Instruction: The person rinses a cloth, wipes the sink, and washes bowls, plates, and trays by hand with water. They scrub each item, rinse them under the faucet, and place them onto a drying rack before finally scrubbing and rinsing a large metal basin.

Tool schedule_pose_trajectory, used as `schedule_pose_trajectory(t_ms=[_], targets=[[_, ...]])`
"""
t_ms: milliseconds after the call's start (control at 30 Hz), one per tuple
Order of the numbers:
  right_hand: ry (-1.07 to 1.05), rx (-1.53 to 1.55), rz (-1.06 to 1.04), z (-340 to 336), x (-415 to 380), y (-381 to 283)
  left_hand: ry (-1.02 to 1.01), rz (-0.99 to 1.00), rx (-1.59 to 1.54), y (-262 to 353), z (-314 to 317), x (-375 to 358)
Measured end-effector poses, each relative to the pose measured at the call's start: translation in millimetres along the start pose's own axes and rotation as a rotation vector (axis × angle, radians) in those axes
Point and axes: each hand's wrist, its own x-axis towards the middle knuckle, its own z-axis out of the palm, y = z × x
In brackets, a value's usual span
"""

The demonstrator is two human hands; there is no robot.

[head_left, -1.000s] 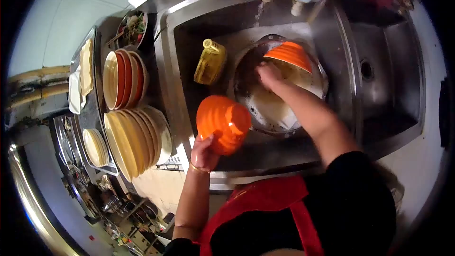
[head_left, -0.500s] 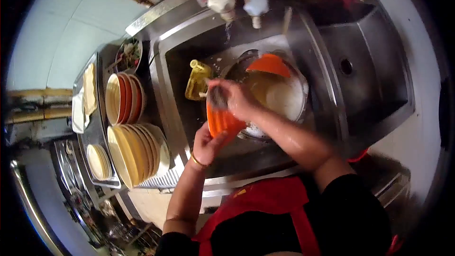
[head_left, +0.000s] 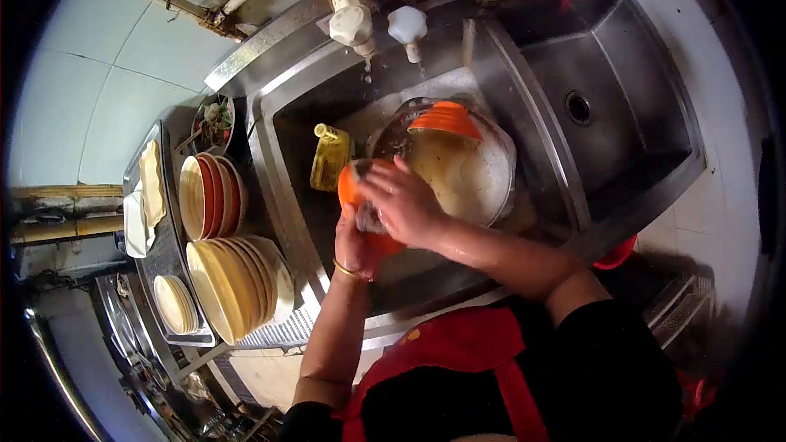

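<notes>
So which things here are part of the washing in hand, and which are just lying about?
In use: orange bowl, held by the left hand; right hand pressing a scrubber into it; soapy basin in the sink.

Lying about: yellow bottle, stacked plates, red-and-cream bowls, scraps dish.

No writing, label, brand, number or sign can be read anywhere in the head view. The yellow bottle (head_left: 329, 158) lying in the sink (head_left: 524, 74) shows no legible print; its surface is too small and blurred to tell. The stacked plates (head_left: 233, 274) and bowls (head_left: 209, 195) on the worktop (head_left: 168, 254) carry plain colour only.
</notes>
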Motion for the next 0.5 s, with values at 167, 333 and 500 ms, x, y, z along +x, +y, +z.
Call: schedule_pose_trajectory(t_ms=[167, 333, 500], targets=[[0.05, 0.19, -0.056, 33, -63, 14, -0.007, 0.018, -0.296, 25, -7, 10], [0.289, 0.762, 0.499, 23, -37, 20, 0.019, 0.009, -0.167, 43, -10, 1], [0.067, 0.851, 0.45, -7, -5, 59, -0.074, -0.031, 0.089, 47, 2, -12]])
